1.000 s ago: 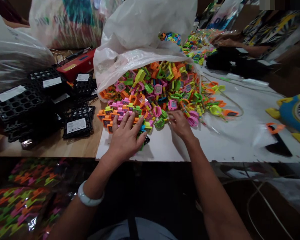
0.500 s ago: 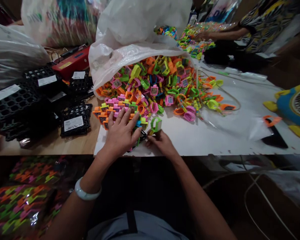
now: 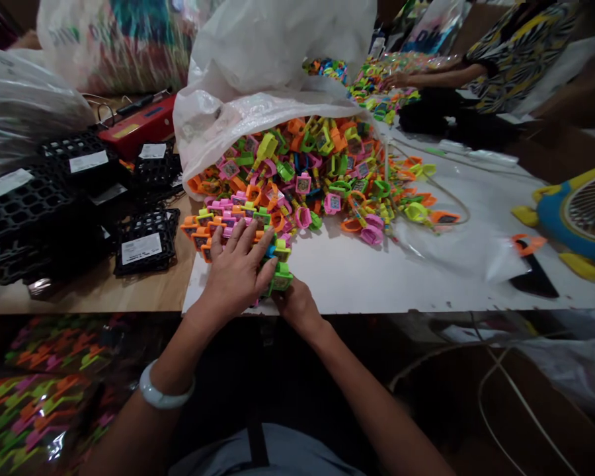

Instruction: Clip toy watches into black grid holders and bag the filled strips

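Note:
My left hand (image 3: 238,264) lies with its fingers spread over tight rows of colourful toy watches (image 3: 203,231), which sit close together near the table's front edge. At the right end of these rows, my right hand (image 3: 297,305) is closed at the strap end of a green toy watch (image 3: 281,277); its fingertips are partly hidden behind the watch. The black tray holding the rows is mostly covered. Just behind them, a big heap of loose toy watches (image 3: 327,172) spills from a white plastic bag (image 3: 218,119).
Black plastic trays with white labels (image 3: 141,248) are stacked on the left, near a red box (image 3: 143,125). To the right are a dark phone-like object (image 3: 535,274) and a blue-yellow fan (image 3: 582,211). Packed bags (image 3: 34,423) lie below. A co-worker's arm (image 3: 436,78) reaches in behind.
My right hand has moved left and toward me with the green toy watch, bringing it against the end of the rows. My left hand stays on the rows.

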Available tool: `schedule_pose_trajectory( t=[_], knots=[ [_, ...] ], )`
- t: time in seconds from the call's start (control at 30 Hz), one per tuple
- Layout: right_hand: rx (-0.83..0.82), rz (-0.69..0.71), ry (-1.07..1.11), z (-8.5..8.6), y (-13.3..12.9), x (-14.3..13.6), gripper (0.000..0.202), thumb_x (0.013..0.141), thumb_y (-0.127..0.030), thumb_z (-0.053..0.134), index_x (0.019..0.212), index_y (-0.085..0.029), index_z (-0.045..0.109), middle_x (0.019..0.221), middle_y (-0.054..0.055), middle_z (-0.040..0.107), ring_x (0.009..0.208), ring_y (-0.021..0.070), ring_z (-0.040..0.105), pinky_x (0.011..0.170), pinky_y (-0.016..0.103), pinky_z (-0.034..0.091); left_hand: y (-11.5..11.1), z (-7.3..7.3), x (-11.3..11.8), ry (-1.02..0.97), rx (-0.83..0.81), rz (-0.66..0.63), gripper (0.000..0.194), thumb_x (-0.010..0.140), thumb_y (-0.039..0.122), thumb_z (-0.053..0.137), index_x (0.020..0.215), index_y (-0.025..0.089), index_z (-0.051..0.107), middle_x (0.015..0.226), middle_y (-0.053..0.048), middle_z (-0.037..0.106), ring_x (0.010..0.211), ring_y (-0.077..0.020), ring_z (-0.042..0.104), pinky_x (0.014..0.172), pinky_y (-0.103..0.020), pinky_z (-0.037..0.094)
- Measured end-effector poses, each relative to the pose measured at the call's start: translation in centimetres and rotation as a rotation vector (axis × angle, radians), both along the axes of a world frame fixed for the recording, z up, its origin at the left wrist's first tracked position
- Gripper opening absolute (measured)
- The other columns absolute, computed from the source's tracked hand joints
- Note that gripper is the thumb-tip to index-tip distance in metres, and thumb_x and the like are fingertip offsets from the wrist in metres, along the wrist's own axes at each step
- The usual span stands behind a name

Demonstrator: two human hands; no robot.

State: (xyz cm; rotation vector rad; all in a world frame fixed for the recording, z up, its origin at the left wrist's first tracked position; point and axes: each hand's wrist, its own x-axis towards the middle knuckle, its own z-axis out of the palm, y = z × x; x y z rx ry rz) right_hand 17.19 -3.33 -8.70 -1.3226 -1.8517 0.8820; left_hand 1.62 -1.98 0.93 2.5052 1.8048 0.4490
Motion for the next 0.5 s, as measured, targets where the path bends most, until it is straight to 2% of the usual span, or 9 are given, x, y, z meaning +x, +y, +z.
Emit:
schedule_pose_trajectory(
  t=[0.1,0.2,0.33,0.5],
  knots=[
    [0.025,0.033,-0.050,-0.5,0.0,-0.2,0.023,0.082,-0.021,0.054,0.103,-0.022,0.064,0.100,0.011,0.073,0.093,0.0286,0.070,0.081,0.038,0.057,0.1,0.5,0.5,0.020,-0.020,-0.001,0.057,0.101,0.051,0.040,0.150,0.022,0.045,0.161,-0.015,0.035,0.151,-0.0390,0.025,0.117,-0.073,0.008],
    [0.078,-0.006,-0.059,-1.5,-0.5,-0.5,0.030,0.083,-0.020,0.054,0.112,-0.020,0.062,0.105,0.012,0.073,0.099,0.0291,0.070,0.084,0.039,0.057,0.4,0.8,1.3,0.039,-0.020,-0.027,0.061,0.098,0.057,0.046,0.150,0.027,0.045,0.162,-0.013,0.032,0.151,-0.0419,0.023,0.115,-0.076,0.008],
    [0.152,-0.090,-0.099,-2.6,-1.2,-1.0,0.041,0.085,-0.017,0.052,0.126,-0.018,0.056,0.118,0.014,0.070,0.110,0.0287,0.068,0.090,0.039,0.056,0.5,0.9,1.6,0.055,-0.024,-0.065,0.048,0.100,0.047,0.047,0.146,0.036,0.050,0.163,-0.010,0.032,0.151,-0.0404,0.024,0.115,-0.075,0.010],
    [0.140,-0.036,-0.163,-2.2,-1.0,-1.1,0.049,0.084,-0.019,0.056,0.132,-0.015,0.051,0.120,0.015,0.070,0.105,0.0289,0.069,0.086,0.039,0.058,0.4,0.8,1.0,0.038,-0.026,-0.130,0.039,0.101,0.041,0.048,0.139,0.042,0.056,0.162,-0.010,0.034,0.150,-0.0423,0.025,0.112,-0.078,0.013]
  ],
)
